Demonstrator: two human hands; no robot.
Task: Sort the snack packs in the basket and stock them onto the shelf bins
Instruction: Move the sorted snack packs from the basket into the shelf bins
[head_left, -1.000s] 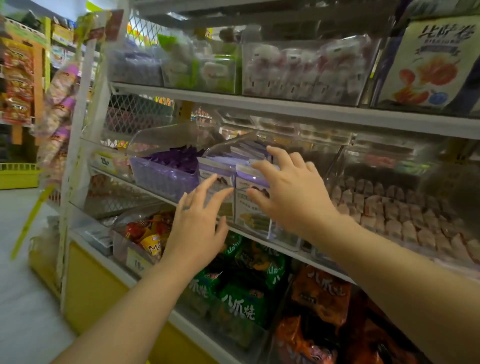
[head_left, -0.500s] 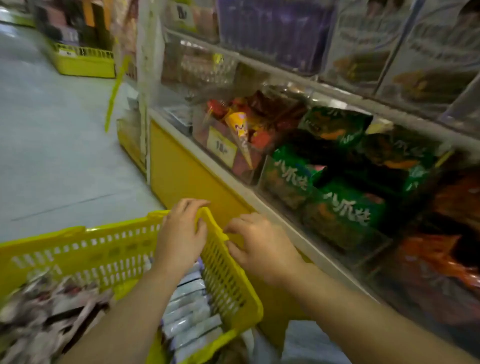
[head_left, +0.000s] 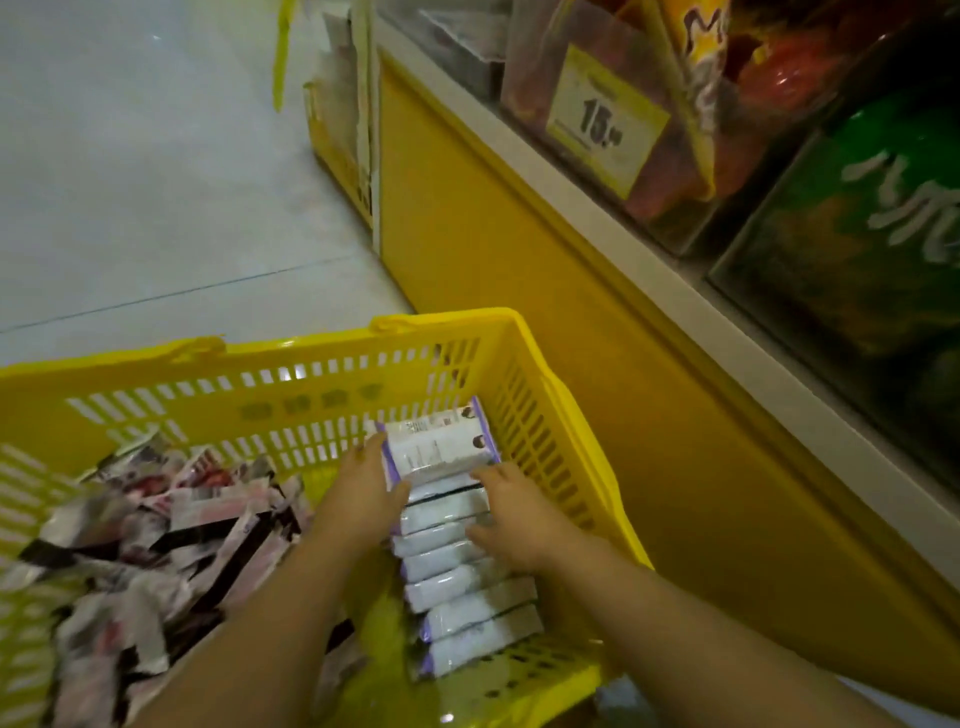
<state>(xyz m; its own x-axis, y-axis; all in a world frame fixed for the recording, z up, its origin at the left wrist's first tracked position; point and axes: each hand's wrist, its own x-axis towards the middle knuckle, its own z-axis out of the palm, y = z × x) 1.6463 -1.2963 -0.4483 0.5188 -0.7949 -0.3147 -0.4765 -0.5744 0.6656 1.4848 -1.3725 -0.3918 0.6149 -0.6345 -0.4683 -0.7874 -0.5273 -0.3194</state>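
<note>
Lower centre — left hand (head_left: 363, 499) fingers flat against white packs (head_left: 457, 566), right hand (head_left: 514, 514) fingers curled over; squeeze evenly, lift level.

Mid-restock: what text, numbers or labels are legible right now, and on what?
"15": yellow price tag on the clear bin front; the small print beside it is blurred.
"八爪": green snack bag, cut off by the frame edge.
"M": red-and-yellow pack, rest out of frame.
Too small to read: print on the white-and-purple packs.
Unreadable: embossed marks on the yellow basket wall.
</note>
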